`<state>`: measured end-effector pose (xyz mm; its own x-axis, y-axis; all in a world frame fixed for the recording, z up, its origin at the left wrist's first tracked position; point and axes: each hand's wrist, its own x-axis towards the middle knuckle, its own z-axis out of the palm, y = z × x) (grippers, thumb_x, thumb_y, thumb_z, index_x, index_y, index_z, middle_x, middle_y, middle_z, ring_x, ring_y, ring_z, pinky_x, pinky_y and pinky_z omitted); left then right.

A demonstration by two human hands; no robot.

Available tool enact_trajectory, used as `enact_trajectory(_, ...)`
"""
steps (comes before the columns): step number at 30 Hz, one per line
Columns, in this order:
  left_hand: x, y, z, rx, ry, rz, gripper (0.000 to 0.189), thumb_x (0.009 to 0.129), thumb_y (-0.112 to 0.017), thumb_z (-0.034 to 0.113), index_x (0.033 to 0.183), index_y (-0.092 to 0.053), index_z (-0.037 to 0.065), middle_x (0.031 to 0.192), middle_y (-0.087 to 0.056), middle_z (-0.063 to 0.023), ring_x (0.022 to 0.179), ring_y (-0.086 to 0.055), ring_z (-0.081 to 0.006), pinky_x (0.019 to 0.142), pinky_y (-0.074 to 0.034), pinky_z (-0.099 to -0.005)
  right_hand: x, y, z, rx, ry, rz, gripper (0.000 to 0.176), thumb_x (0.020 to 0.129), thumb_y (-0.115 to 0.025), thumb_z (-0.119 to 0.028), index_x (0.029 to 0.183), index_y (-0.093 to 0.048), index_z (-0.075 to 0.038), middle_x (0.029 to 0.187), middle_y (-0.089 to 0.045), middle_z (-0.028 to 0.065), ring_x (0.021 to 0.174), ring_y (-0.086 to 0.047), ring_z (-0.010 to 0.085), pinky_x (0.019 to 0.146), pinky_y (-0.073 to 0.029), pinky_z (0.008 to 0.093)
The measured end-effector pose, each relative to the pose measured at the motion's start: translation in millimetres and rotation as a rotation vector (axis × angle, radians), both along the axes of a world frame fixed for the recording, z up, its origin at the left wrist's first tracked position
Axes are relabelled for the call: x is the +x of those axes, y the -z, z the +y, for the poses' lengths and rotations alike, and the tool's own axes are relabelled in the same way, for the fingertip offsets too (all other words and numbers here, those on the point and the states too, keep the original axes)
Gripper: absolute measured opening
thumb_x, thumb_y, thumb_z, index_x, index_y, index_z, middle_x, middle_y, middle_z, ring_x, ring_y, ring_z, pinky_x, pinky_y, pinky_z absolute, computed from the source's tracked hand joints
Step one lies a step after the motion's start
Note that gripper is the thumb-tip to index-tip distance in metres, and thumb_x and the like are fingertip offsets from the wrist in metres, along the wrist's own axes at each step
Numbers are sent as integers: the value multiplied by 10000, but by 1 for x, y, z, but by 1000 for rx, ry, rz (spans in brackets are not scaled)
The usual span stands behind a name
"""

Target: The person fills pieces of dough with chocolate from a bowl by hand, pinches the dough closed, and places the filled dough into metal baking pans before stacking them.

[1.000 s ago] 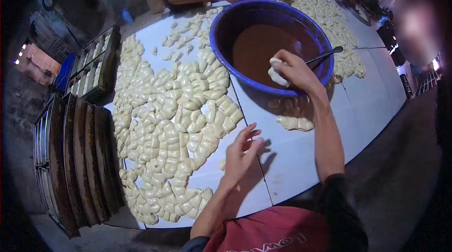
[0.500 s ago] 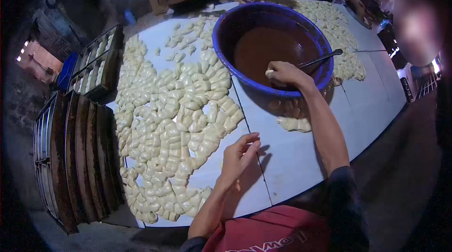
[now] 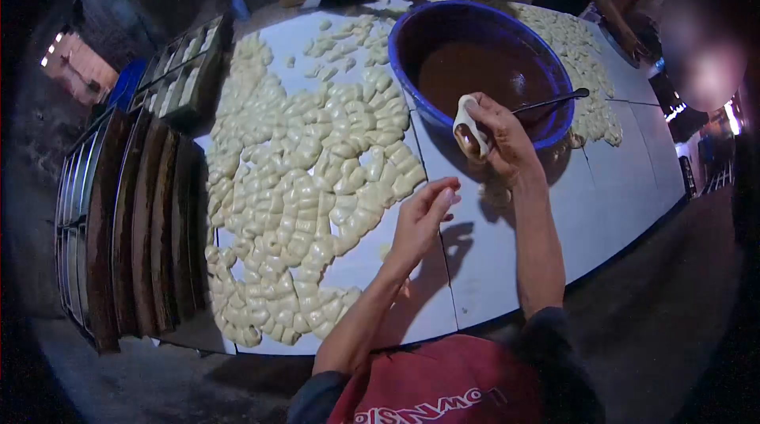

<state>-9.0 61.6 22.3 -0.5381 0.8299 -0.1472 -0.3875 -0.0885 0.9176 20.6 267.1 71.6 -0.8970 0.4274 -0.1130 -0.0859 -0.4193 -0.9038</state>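
Held up in front of the blue basin's near rim, a piece of pale dough [image 3: 464, 117] with glossy brown filling on it is gripped by the fingers of my right hand [image 3: 511, 139]. The wide blue basin [image 3: 402, 85] contains a brown filling [image 3: 467, 72], and a dark-handled utensil [image 3: 564, 97] leans over its right side. Lower and to the left, my left hand [image 3: 419, 222] hovers above the white tabletop, its fingers loosely bent and nothing visible in them. Many small pale dough pieces [image 3: 305, 194] cover the table left of that hand.
Dark trays [image 3: 131, 226] stand on edge at the left, with a divided tray of pale pieces [image 3: 184, 76] behind them. More dough pieces [image 3: 566, 44] lie beyond the basin. Other people's arms [image 3: 621, 24] show at the table's far side.
My right hand has come up out of the basin toward me, with the filling-smeared dough now visible in it. My left hand has risen slightly to the right, its fingers closer to the thumb.
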Motion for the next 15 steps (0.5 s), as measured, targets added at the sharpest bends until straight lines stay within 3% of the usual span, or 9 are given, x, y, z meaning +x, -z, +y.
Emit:
enact_trajectory(3, 4, 6, 9, 198, -107, -393, 399, 1003, -550, 306, 1283, -560, 23, 1235, -601, -127, 1075, -624, -208, 930, -518, -365, 12, 31, -41, -19, 47, -7, 143, 962, -621, -194, 1056, -569, -100, 883, -611, -35, 717, -593, 43, 628, -472, 166)
enact_trajectory(6, 4, 21, -8, 236, -148, -392, 374, 1018, -524, 345, 1215, -624, 44, 1109, -677, -46, 1013, -642, -129, 905, -520, -336, 36, 36, -70, -121, 35, -13, 170, 944, -593, -167, 1094, -564, -92, 915, -594, -42, 781, -553, 27, 709, -456, 189)
enact_trajectory(8, -5, 38, -21, 174, -206, -393, 308, 987, -600, 270, 1151, -650, 14, 1027, -695, -64, 919, -667, -127, 850, -549, -304, 50, 50, -83, 50, 20, 35, 234, 918, -601, -161, 1135, -557, -85, 987, -596, -8, 901, -568, 67, 793, -462, 219)
enact_trajectory(10, -11, 41, -34, 45, -300, -407, 269, 965, -642, 216, 1132, -662, 7, 990, -700, -74, 875, -675, -127, 812, -559, -272, 55, 61, -107, 330, 66, -16, 471, 819, -680, -20, 1260, -519, -60, 1207, -549, 71, 1124, -552, 177, 956, -474, 313)
enact_trajectory(11, -12, 40, -39, -10, -309, -335, 385, 941, -661, 171, 1228, -587, -75, 1067, -680, -146, 925, -680, -190, 843, -563, -307, 58, 61, -118, 578, 121, -42, 518, 797, -698, -3, 1281, -521, -66, 1248, -535, 92, 1153, -552, 198, 964, -485, 330)
enact_trajectory(12, -11, 38, -42, -4, -289, -294, 391, 940, -662, 166, 1237, -585, -76, 1072, -680, -144, 933, -677, -186, 849, -560, -307, 56, 55, -131, 827, 172, -67, 566, 776, -715, 14, 1301, -522, -71, 1290, -522, 113, 1181, -552, 220, 972, -496, 346)
enact_trajectory(14, -8, 33, -48, 7, -253, -213, 403, 939, -665, 156, 1256, -581, -78, 1083, -679, -140, 950, -669, -179, 861, -554, -307, 57, 64, -148, 989, 242, -105, 528, 780, -714, 4, 1279, -570, -88, 1345, -488, 148, 1187, -565, 260, 921, -538, 358)
enact_trajectory(15, -6, 29, -49, 27, -260, -174, 411, 935, -674, 159, 1267, -589, -67, 1107, -677, -122, 963, -657, -158, 854, -543, -289, 54, 75, -153, 1002, 324, -87, 389, 799, -686, 26, 1174, -642, -69, 1260, -550, 142, 1078, -621, 248, 827, -559, 332)
